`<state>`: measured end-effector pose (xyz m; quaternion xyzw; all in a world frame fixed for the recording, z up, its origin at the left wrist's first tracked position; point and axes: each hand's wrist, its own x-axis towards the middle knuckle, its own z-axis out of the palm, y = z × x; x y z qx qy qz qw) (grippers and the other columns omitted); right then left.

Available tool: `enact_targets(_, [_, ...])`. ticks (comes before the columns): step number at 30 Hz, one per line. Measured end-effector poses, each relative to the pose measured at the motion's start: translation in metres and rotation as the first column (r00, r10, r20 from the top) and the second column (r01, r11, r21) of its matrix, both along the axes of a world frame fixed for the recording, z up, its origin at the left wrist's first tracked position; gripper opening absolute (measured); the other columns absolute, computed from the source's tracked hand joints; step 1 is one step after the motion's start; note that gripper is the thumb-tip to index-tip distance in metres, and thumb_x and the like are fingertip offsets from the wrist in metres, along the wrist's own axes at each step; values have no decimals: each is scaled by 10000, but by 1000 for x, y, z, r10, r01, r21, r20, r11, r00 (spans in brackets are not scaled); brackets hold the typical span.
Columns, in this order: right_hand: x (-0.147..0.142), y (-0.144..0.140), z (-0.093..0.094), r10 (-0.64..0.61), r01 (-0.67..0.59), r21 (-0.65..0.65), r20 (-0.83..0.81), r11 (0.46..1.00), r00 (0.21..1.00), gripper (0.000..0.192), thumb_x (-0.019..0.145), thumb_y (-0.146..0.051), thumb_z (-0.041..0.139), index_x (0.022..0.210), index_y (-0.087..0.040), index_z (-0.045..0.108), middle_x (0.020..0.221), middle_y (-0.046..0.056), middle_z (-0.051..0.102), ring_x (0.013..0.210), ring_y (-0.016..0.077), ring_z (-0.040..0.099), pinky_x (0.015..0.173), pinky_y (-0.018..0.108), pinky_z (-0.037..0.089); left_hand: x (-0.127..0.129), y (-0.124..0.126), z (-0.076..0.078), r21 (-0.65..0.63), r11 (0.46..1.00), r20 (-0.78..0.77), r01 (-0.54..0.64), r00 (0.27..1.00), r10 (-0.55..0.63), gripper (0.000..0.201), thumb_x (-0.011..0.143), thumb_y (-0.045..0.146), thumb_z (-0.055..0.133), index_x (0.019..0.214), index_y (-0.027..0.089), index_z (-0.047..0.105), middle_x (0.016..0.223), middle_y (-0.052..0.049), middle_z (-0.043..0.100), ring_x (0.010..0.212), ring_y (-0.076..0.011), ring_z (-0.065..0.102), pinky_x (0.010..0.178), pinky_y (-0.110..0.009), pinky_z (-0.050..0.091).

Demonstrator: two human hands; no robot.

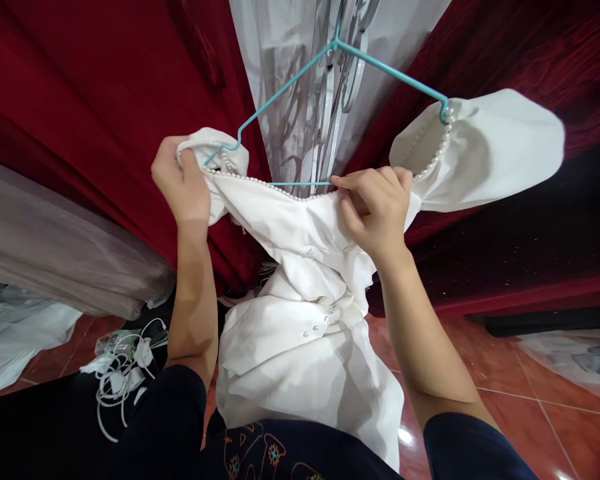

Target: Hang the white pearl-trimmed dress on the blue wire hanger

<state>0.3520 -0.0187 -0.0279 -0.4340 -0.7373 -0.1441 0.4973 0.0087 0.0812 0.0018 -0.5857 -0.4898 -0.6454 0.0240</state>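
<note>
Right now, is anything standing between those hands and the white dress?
Nothing visible: the left hand grips the white dress at one sleeve, and the right hand holds it near the beaded neckline. The blue hanger rises above.

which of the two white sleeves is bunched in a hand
The left-side sleeve, bunched in the left hand; the right-side sleeve spreads outward beyond the right hand, which grips the beaded neckline.
</note>
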Motion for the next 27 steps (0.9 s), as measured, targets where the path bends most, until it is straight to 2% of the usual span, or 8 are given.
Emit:
enact_targets(4, [-6, 2, 0, 23, -25, -66, -38, 998, 999, 236, 969, -234, 517, 1059, -269, 732, 981, 26, 771, 875, 232, 620, 997, 493, 435, -22, -8, -20, -117, 986, 262, 115, 962, -81, 555, 958, 753, 731, 861, 218, 619, 788, 58, 668, 814, -128, 604, 759, -395, 522])
enact_targets(8, [-15, 4, -3, 72, -79, -64, -102, 995, 992, 236, 963, -234, 518, 1050, -268, 736, 977, 25, 766, 905, 234, 641, 993, 489, 433, 10, -62, -37, -231, 931, 206, 282, 950, -236, 293, 937, 503, 779, 932, 211, 750, 817, 13, 763, 804, -185, 707, 771, -400, 588])
enact_targets(11, [-17, 5, -4, 71, -78, -63, -106, 995, 992, 271, 955, -221, 519, 1078, -274, 754, 979, 22, 769, 917, 232, 653, 982, 479, 434, 50, -101, -29, -273, 893, -71, 357, 919, -389, 204, 1000, 259, 632, 1081, 222, 815, 1069, -22, 829, 992, -216, 775, 928, -382, 616])
enact_targets(15, [-13, 3, -3, 119, -123, -34, -104, 992, 987, 309, 968, -203, 501, 1117, -274, 762, 987, 24, 775, 949, 231, 690, 987, 481, 444, 89, -116, 1, 80, 929, -287, 362, 901, -326, 198, 1064, 248, 593, 1123, 273, 781, 1149, -28, 805, 1139, -243, 747, 1061, -437, 577])
enact_targets(18, [-13, -6, 0, 129, -133, -42, -85, 990, 988, 320, 995, -218, 504, 1170, -279, 765, 1061, 31, 795, 1006, 231, 720, 1013, 491, 467, 102, -110, 14, 5, 948, -343, 318, 891, -297, 230, 1068, 194, 576, 1174, 280, 761, 1227, -28, 791, 1204, -249, 717, 1116, -444, 539])
enact_targets(22, [-15, -23, 10, 138, -147, -109, -83, 983, 987, 278, 1019, -269, 557, 1199, -286, 767, 1180, 42, 812, 1089, 251, 753, 1057, 517, 507, 110, -103, 7, -70, 959, -405, 273, 871, -277, 219, 1014, 132, 601, 1080, 242, 779, 1053, -13, 822, 998, -223, 740, 1017, -389, 532])
enact_targets(25, [-4, -26, 20, 184, -174, 67, -210, 983, 960, 302, 1037, -271, 566, 1273, -331, 746, 1254, 48, 781, 1213, 283, 732, 1116, 555, 520, 115, -102, -2, -1, 951, -401, 309, 871, -283, 228, 976, 87, 612, 1030, 238, 774, 1006, -8, 808, 951, -213, 733, 979, -384, 495])
enact_targets(27, [11, -19, 27, 136, -39, 301, -307, 953, 942, 365, 1024, -295, 621, 1372, -350, 714, 1338, 65, 734, 1317, 320, 676, 1217, 611, 462, 118, -101, -5, 6, 944, -399, 329, 867, -299, 243, 970, 72, 606, 1031, 240, 772, 995, -9, 797, 931, -213, 722, 949, -383, 477])
